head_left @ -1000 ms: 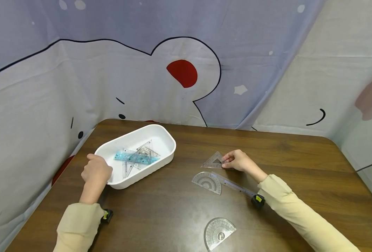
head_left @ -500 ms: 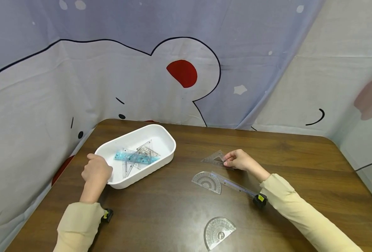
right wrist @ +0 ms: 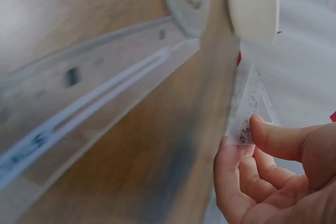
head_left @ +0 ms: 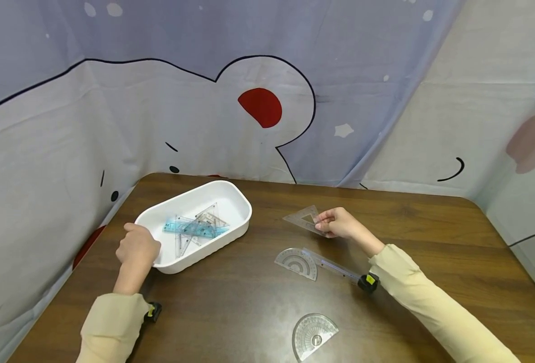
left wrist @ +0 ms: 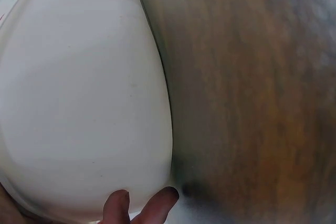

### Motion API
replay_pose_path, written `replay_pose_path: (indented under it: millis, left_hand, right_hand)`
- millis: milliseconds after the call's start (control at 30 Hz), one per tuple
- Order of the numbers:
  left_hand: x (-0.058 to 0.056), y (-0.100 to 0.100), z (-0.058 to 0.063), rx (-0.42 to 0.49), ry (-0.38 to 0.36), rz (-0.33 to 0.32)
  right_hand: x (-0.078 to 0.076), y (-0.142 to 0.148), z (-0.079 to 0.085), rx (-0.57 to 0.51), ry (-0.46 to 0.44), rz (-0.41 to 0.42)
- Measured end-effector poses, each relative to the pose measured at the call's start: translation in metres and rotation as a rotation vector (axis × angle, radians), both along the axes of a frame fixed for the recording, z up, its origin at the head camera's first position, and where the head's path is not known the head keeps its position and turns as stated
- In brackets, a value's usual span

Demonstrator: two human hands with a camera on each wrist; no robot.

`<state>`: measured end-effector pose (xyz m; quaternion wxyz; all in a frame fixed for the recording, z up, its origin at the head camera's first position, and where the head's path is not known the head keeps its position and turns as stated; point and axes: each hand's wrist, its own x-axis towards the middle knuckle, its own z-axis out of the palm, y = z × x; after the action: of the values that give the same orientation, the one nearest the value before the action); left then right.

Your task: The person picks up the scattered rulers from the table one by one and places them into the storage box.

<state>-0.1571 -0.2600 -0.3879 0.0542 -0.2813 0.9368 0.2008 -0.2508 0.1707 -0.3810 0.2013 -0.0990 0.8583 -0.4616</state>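
Observation:
My right hand [head_left: 340,223] pinches a clear plastic set square [head_left: 296,217] by one corner, between thumb and fingers. In the right wrist view the set square [right wrist: 244,113] tilts up from the thumb [right wrist: 278,137], and printed numbers show along its edge. At the left, my left hand [head_left: 138,246] grips the near-left end of a white oblong tray [head_left: 213,248]. The left wrist view has two fingertips [left wrist: 116,203] against the tray's outer wall [left wrist: 89,93]. Inside the tray lie a blue ruler [head_left: 195,229] and several clear set squares [head_left: 183,244], overlapping one another.
A clear protractor [head_left: 296,260] overlaps the end of a clear ruler [head_left: 333,265] on the wooden table [head_left: 222,312], nearer me than the set square. Another protractor [head_left: 310,333] lies close to the front. A printed cloth [head_left: 195,116] hangs behind the table.
My right hand has lifted the set square from the tabletop and tilted it, moving slightly up and left with it. The left hand has stayed at the tray.

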Motion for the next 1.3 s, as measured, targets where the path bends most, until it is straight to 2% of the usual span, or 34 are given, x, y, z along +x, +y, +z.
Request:
replay_pose_path:
  millis: [333, 867, 1067, 1300]
  left_hand:
    - [0.000, -0.001, -0.001, 0.006, 0.006, -0.009]
    - [-0.001, -0.001, -0.001, 0.005, 0.004, 0.003]
    - [-0.001, -0.001, 0.000, 0.005, 0.004, -0.002]
    - [-0.001, -0.001, -0.002, -0.003, -0.001, 0.002]
  right_hand:
    - [-0.003, -0.032, 0.019, -0.081, 0.018, 0.019]
    - [-0.009, -0.082, 0.053, -0.080, 0.089, 0.083]
    - [-0.009, -0.105, 0.061, -0.089, 0.108, 0.091]
    - [-0.009, -0.134, 0.063, -0.106, 0.104, 0.117]
